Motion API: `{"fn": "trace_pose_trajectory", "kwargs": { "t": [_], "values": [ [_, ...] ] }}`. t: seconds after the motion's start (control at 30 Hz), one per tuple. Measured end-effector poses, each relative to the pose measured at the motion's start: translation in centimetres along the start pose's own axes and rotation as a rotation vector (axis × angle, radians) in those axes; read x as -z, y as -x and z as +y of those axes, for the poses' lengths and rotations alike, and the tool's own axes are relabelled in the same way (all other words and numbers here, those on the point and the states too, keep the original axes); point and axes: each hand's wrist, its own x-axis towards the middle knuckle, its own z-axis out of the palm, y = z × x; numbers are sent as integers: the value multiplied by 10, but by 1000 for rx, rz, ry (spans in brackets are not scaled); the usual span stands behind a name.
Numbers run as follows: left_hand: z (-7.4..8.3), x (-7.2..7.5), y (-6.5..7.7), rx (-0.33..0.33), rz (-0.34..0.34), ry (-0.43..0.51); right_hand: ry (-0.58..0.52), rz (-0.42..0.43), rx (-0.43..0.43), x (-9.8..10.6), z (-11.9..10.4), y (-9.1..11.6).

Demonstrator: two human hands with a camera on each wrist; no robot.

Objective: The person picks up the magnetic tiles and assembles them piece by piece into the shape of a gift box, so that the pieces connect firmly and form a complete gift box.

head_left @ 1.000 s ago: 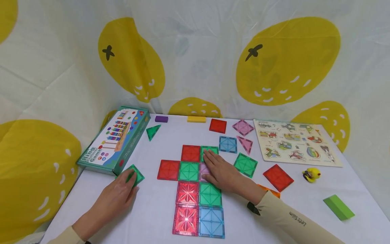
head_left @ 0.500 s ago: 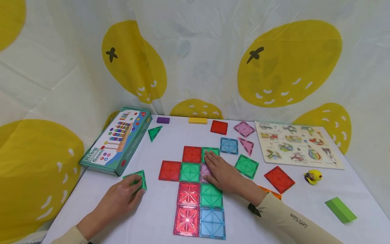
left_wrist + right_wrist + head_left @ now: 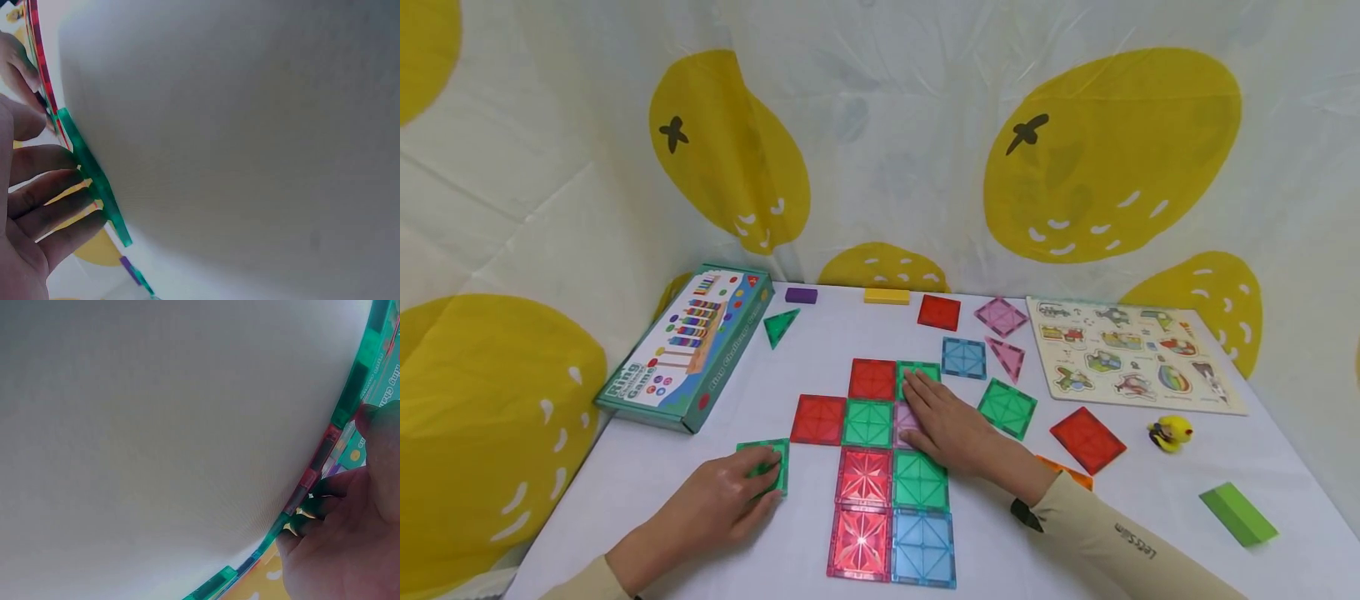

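Green tile (image 3: 781, 469) and joined tile panel (image 3: 867, 477), with two hands

Item 1. Left hand (image 3: 718, 492): grip relaxed, fingers loosely spread, fingertips on the green tile. Tile square, on the white tabletop (image 3: 767, 554), just left of the tile panel, corner to corner with the panel's leftmost red tile (image 3: 817, 419); whether the two touch cannot be told.

Item 2. Right hand (image 3: 951, 425): grip flat, fingers extended, laid over the far right part of the tile panel, partly covering its pink tile (image 3: 902, 423) and far green square (image 3: 927, 369).

Item 3. Tile panel: nine squares, edge to edge, in red, green, pink and blue.

Item 4. Beyond the panel: purple block (image 3: 801, 295), yellow block (image 3: 887, 296), loose red square (image 3: 939, 312).

Item 5. Beyond the panel and to its right: pink square (image 3: 1001, 317), blue square (image 3: 964, 358), pink triangle (image 3: 1007, 358), puzzle board (image 3: 1187, 403).

Item 6. Right of the panel: loose green square (image 3: 1007, 409), second red square (image 3: 1087, 440), orange piece (image 3: 1078, 478) partly hidden by the sleeve (image 3: 1097, 525), yellow toy (image 3: 1170, 434), green block (image 3: 1237, 514).

Item 7. Left of the panel, farther back: green triangle (image 3: 781, 327), game box (image 3: 696, 333).
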Motion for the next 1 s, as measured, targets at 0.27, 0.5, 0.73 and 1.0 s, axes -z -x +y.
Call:
{"fn": "trace_pose_trajectory", "kwargs": {
  "t": [0.27,0.5,0.73,1.0],
  "values": [
    [8,2,-2,-65,-42,43,-6,-4,-1,1,-2,0],
    [14,0,-10,-99,-71,72,-2,-8,-5,-1,1,-1],
    [17,-8,-23,-136,-104,99,0,-29,-7,-1,1,-1],
    [16,-14,-33,-151,-105,151,36,-41,-22,0,0,-1]
  ]
}}
